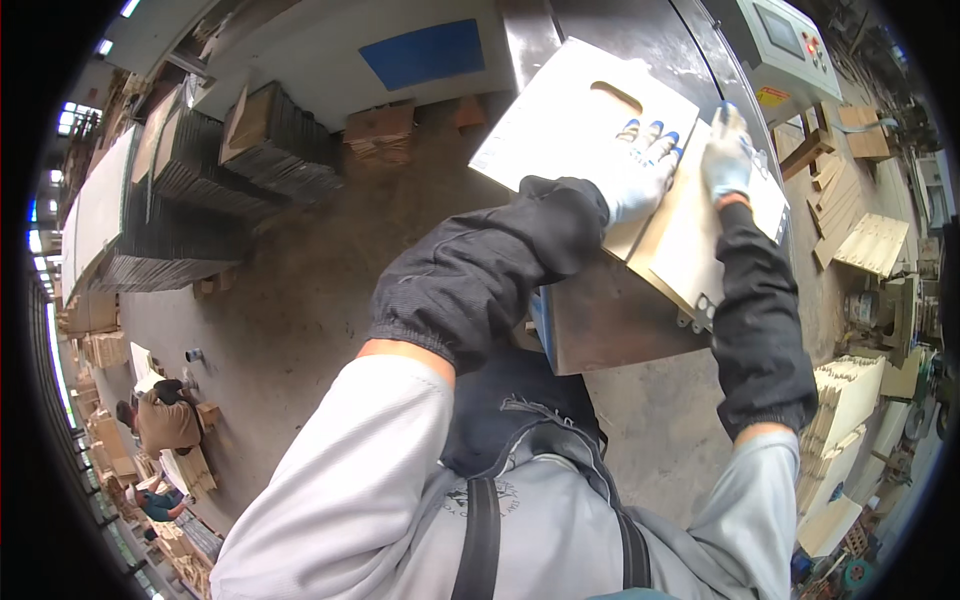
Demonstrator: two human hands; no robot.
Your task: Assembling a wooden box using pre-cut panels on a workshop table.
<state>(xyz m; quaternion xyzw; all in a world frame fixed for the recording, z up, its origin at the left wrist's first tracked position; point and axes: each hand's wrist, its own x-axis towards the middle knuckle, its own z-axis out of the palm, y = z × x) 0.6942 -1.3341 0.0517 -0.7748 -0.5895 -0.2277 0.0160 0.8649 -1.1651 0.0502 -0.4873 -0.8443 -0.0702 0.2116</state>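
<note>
1. Pale slotted rectangular wooden board [555, 130], lying at left on the shiny grey metal table [620, 320].
2. White-and-blue gloved left hand [642, 172] flat on top, fingers apart, probably to prevent sliding.
3. Matching gloved right hand [728, 160] along narrower pale wooden panel [688, 238] at right, likely steadying; can't tell about any clamping, tbh.

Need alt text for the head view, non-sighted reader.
Gloved left hand lies on a pale slotted board; gloved right hand rests on a neighbouring pale board. Both boards sit over a metal worktop.
</note>
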